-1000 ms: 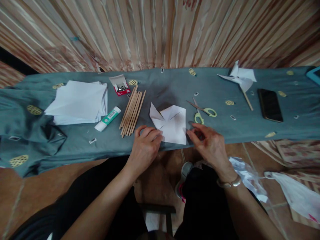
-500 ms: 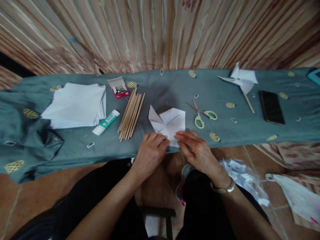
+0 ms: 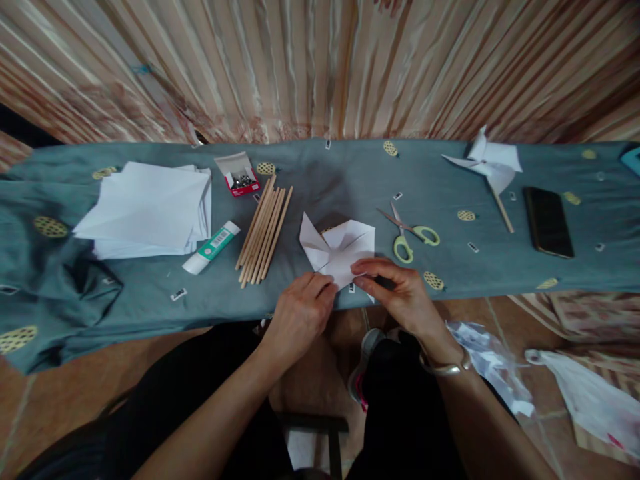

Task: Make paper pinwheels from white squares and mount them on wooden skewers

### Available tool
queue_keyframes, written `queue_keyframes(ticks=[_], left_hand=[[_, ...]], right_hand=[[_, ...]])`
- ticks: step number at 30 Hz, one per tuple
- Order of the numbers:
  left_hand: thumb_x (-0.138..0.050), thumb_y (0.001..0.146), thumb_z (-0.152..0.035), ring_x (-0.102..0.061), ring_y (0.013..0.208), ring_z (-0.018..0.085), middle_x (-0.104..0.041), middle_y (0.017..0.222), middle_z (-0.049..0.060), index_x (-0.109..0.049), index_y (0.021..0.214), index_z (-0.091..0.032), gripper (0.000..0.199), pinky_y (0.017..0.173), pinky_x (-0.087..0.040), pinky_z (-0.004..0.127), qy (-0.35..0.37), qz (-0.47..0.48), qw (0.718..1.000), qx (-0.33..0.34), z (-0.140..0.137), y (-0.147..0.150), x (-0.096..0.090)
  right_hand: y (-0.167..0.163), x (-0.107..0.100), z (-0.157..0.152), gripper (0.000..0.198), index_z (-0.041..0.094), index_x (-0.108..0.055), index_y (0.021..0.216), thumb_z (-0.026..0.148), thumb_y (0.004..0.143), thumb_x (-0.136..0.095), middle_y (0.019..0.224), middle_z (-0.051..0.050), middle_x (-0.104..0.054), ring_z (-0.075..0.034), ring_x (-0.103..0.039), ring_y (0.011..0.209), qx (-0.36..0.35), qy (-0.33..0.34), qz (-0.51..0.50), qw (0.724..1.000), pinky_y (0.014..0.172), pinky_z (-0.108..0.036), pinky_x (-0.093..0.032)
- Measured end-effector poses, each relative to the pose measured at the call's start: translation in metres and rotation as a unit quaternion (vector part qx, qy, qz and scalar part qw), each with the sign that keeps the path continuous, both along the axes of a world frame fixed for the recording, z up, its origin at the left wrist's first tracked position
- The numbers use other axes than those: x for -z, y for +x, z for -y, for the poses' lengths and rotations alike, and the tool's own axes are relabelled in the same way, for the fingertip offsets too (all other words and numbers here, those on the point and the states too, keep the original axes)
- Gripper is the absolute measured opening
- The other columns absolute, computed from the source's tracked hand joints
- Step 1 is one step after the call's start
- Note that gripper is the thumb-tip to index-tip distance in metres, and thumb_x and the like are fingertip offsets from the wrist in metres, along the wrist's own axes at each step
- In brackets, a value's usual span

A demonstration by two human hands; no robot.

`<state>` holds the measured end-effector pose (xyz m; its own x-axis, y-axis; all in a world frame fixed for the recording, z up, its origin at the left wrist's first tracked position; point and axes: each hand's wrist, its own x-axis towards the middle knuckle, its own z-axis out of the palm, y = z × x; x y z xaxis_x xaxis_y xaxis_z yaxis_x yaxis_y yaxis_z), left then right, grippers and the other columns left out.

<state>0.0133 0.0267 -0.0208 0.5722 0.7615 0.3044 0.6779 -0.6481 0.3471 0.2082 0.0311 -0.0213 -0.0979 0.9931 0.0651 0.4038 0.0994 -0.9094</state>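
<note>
A white paper (image 3: 343, 257), slit and folded toward a pinwheel shape, lies at the near edge of the cloth-covered table. One pointed flap stands up on its left side. My left hand (image 3: 303, 310) has its curled fingers closed on the paper's near left edge. At the near right, my right hand (image 3: 400, 290) pinches the paper between thumb and fingers, with a white corner sticking out below. Scissors (image 3: 407, 233) with pale green handles lie partly open, right of the paper. Several wooden sticks (image 3: 265, 233) lie in a bundle to its left.
On the left are a stack of white paper (image 3: 145, 207), a glue stick (image 3: 211, 248) and an open small box (image 3: 239, 177) of metal pins. A pinwheel on a stick (image 3: 493, 167) and a phone (image 3: 549, 221) lie to the right. Plastic bags (image 3: 590, 393) are on the floor.
My right hand has lifted slightly and drawn its part of the paper's near edge, so a corner now shows beneath the fingers. My left hand stays on the paper. The view has shifted slightly.
</note>
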Motion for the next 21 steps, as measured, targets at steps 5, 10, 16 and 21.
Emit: queue_keyframes(ticks=[5,10,16,21], left_hand=[[-0.05,0.088,-0.014,-0.057,0.085,0.019,-0.065,0.096,0.009,-0.06,0.098,-0.012,0.015,0.076,-0.055,0.034,0.0,0.02,1.0,0.004,0.001,0.0,0.002],[-0.049,0.089,-0.012,-0.058,0.086,0.019,-0.065,0.095,0.009,-0.052,0.117,-0.009,0.028,0.077,-0.055,0.035,-0.005,0.039,0.999,-0.001,0.002,-0.003,0.006],[-0.046,0.09,-0.012,-0.058,0.089,0.018,-0.065,0.098,0.008,-0.056,0.113,-0.012,0.025,0.078,-0.055,0.034,-0.021,0.04,0.999,0.023,0.002,-0.004,0.005],[-0.049,0.089,-0.011,-0.058,0.091,0.02,-0.065,0.099,0.009,-0.058,0.11,-0.009,0.023,0.08,-0.055,0.036,-0.022,0.042,0.998,0.029,0.002,-0.003,0.006]], right_hand=[[-0.01,0.005,-0.005,0.013,0.022,-0.071,0.091,0.029,0.081,-0.065,0.086,-0.002,-0.071,-0.017,-0.065,0.078,0.037,0.009,0.07,0.997,0.075,-0.031,-0.052],[-0.019,0.001,-0.006,0.027,0.021,-0.066,0.109,0.026,0.082,-0.064,0.094,-0.004,-0.072,-0.017,-0.066,0.082,0.048,0.04,0.149,0.987,0.078,-0.031,-0.053],[-0.023,-0.003,-0.005,0.024,0.018,-0.064,0.107,0.025,0.085,-0.059,0.089,-0.005,-0.071,-0.019,-0.066,0.083,0.03,0.095,0.224,0.969,0.079,-0.033,-0.054],[-0.025,-0.003,-0.003,0.024,0.015,-0.063,0.109,0.024,0.089,-0.054,0.092,-0.007,-0.071,-0.021,-0.063,0.087,0.004,0.14,0.267,0.954,0.082,-0.036,-0.053]])
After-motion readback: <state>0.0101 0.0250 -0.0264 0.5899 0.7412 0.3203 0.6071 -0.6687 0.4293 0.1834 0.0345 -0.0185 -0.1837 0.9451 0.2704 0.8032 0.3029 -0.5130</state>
